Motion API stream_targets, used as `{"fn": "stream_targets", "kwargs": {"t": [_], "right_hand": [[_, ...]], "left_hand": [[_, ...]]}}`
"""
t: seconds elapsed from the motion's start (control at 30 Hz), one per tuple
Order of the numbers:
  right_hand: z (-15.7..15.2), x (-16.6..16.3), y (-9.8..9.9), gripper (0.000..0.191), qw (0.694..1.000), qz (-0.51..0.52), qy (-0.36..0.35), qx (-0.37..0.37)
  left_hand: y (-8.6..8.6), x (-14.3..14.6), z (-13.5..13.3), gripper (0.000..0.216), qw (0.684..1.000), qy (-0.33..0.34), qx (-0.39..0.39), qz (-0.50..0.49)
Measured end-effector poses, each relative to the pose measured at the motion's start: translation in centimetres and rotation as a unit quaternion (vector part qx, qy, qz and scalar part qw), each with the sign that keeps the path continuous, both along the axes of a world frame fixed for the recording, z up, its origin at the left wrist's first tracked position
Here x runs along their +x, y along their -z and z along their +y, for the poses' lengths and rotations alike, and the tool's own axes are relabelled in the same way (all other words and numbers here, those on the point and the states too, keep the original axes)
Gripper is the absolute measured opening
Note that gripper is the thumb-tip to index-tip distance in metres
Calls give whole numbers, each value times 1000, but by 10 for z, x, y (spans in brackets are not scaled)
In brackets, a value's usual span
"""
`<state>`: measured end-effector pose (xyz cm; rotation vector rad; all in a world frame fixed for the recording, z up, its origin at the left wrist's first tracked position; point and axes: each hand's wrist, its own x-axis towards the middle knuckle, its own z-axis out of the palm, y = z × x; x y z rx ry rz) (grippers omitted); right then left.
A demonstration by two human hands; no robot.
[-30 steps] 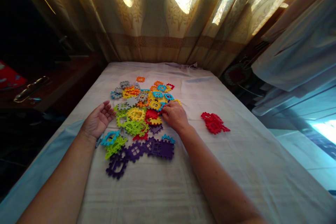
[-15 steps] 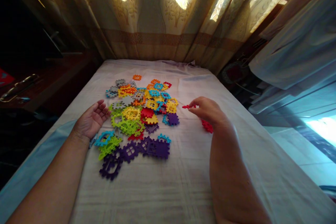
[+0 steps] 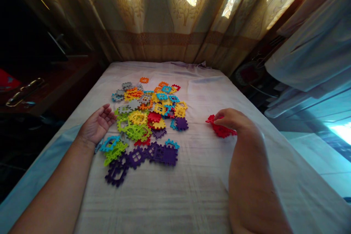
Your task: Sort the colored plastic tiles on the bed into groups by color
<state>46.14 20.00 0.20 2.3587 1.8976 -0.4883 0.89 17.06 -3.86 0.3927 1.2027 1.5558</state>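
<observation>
My right hand (image 3: 233,120) pinches a red interlocking plastic tile (image 3: 211,118) over other red tiles (image 3: 223,131) lying on the sheet. Whether the pinched tile touches those beneath is hard to tell. My left hand (image 3: 98,123) rests palm up with fingers loosely apart, holding nothing. Its fingertips are beside lime-green tiles (image 3: 135,131) at the left edge of a mixed heap. Yellow tiles (image 3: 138,117) and a pair of red ones (image 3: 154,117) lie in the heap's middle. Purple tiles (image 3: 136,157) line its near side.
A pale sheet (image 3: 197,186) covers the bed-like surface. A lone orange tile (image 3: 144,80) lies at the far side. Patterned curtains (image 3: 156,18) hang behind. Dark furniture (image 3: 55,80) stands at left, and pale cloth (image 3: 304,55) hangs at right.
My right hand has moved right and slightly nearer me, carrying the red tile over to the other red tiles. My left hand has stayed where it was.
</observation>
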Motion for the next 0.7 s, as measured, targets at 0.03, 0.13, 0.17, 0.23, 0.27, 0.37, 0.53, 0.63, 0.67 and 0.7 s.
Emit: {"fn": "stream_targets", "kwargs": {"t": [0.03, 0.13, 0.17, 0.23, 0.27, 0.37, 0.53, 0.63, 0.67, 0.7], "right_hand": [[-1, -4, -3, 12, 1000, -2, -6, 2], [-2, -26, -8, 13, 995, -16, -65, 67], [-3, -37, -8, 13, 991, -15, -92, 100], [-6, -68, -6, 16, 976, 3, -149, 159], [-8, -86, -4, 17, 965, 23, -180, 188], [-16, -139, 10, 20, 922, 84, -299, 233], [-24, -185, 38, 33, 879, 120, -391, 245], [-26, -187, 46, 33, 891, 81, -385, 229], [-27, -187, 46, 32, 894, 68, -381, 228], [-28, -186, 45, 31, 896, 58, -378, 228]], "left_hand": [[0, 0, 0, 10, 1000, 0, -1, -1], [0, 1, 0, 15, 1000, -5, -3, -6], [0, 1, 0, 16, 1000, -7, -3, -7], [1, 1, -1, 16, 1000, -8, -2, -10], [1, 1, -1, 16, 1000, -8, -1, -10], [2, 0, 0, 18, 1000, -6, 2, -13], [4, -2, 0, 15, 1000, -3, 8, -18], [5, -2, 0, 14, 1000, -3, 8, -20], [5, -2, 0, 15, 1000, -4, 7, -21], [4, -2, 0, 16, 1000, -6, 5, -22]]}}
